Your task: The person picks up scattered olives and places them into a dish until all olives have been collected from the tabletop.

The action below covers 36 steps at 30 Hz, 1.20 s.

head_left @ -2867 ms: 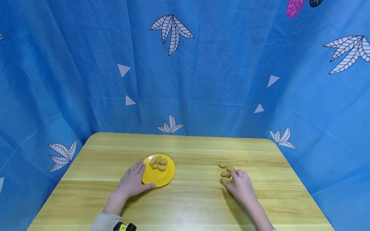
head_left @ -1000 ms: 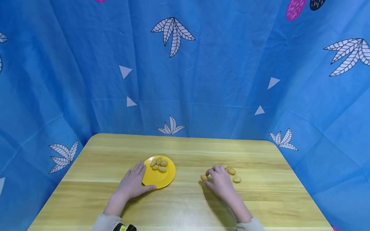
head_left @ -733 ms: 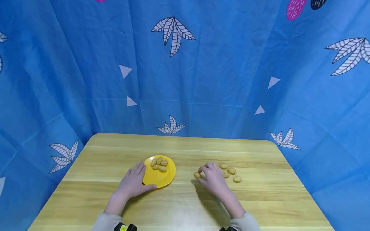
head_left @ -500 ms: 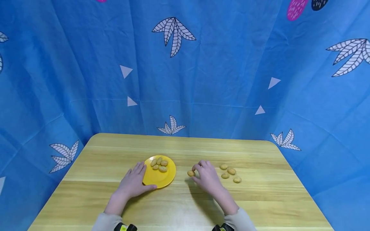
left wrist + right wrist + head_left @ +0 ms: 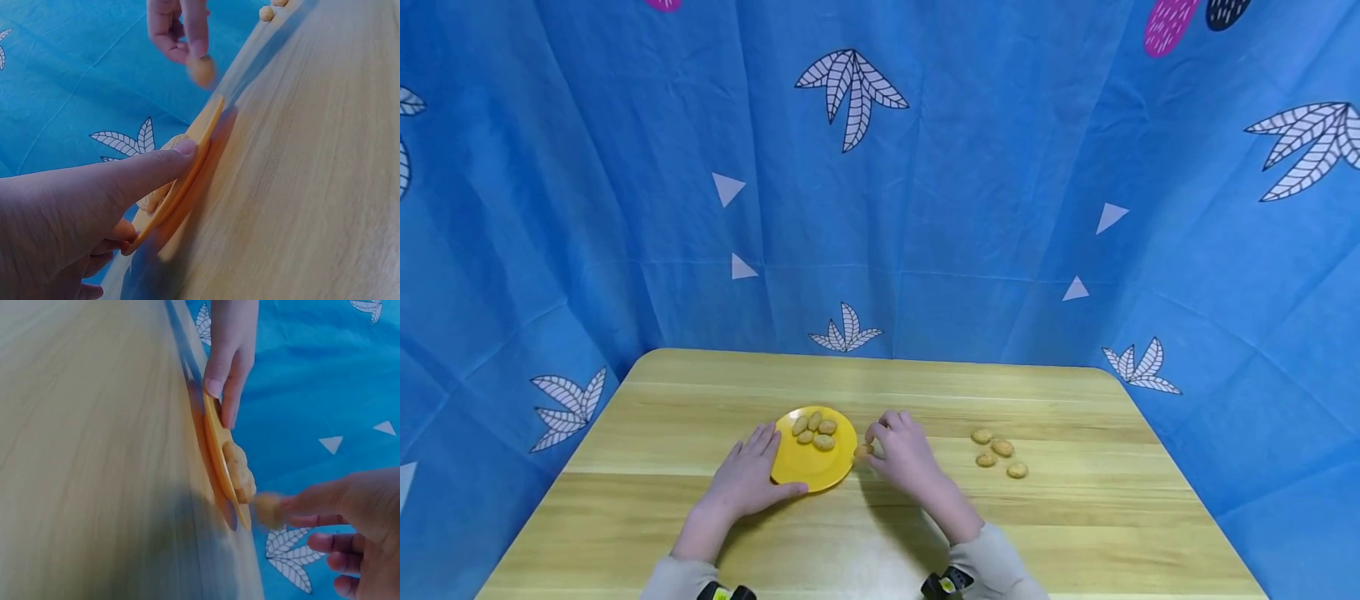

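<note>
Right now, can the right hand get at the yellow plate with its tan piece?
Likely yes: the right hand holds the tan piece by the right edge of the yellow plate, nothing visible between; the left hand is on the opposite side.

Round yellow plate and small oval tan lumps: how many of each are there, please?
Round yellow plate: 1
Small oval tan lumps: 10 (5 on the plate, 4 on the pale wooden table, 1 in the bare right hand)
Total: 11
</note>
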Tool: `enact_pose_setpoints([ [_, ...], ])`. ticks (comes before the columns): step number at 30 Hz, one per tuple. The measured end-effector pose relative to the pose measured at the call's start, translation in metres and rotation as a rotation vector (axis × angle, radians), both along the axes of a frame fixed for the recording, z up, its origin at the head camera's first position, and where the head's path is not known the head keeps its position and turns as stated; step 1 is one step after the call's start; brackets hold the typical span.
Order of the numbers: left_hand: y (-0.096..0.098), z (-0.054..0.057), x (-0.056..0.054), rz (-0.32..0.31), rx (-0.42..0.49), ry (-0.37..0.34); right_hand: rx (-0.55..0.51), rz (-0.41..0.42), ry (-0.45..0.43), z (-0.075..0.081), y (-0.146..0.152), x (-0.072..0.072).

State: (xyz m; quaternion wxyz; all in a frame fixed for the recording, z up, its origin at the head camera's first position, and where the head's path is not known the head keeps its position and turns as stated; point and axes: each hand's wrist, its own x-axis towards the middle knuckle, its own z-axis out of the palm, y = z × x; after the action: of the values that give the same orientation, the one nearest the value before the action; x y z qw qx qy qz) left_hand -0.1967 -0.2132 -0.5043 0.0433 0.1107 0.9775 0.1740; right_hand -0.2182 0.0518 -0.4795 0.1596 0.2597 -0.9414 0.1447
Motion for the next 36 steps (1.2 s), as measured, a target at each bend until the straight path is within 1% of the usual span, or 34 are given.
enact_pose_setpoints([
  [7, 0.000, 0.000, 0.000, 0.003, 0.004, 0.003, -0.019, 0.021, 0.014, -0.010, -0.013, -0.007],
  [13, 0.000, 0.000, -0.001, -0.002, 0.004, 0.008, -0.049, 0.019, 0.011, -0.013, -0.008, -0.007],
  [18, 0.000, -0.001, 0.000, 0.003, 0.009, -0.012, -0.049, -0.009, -0.042, -0.014, 0.003, -0.003],
  [23, 0.000, -0.001, -0.001, 0.005, 0.013, -0.007, -0.061, -0.060, -0.104, -0.015, 0.014, -0.003],
  [30, 0.000, 0.003, 0.000, 0.002, 0.012, -0.020, -0.065, -0.079, -0.111, -0.021, 0.022, -0.007],
  [36, 0.000, 0.002, 0.001, -0.001, 0.013, -0.015, -0.043, -0.089, -0.143, -0.019, 0.018, -0.010],
])
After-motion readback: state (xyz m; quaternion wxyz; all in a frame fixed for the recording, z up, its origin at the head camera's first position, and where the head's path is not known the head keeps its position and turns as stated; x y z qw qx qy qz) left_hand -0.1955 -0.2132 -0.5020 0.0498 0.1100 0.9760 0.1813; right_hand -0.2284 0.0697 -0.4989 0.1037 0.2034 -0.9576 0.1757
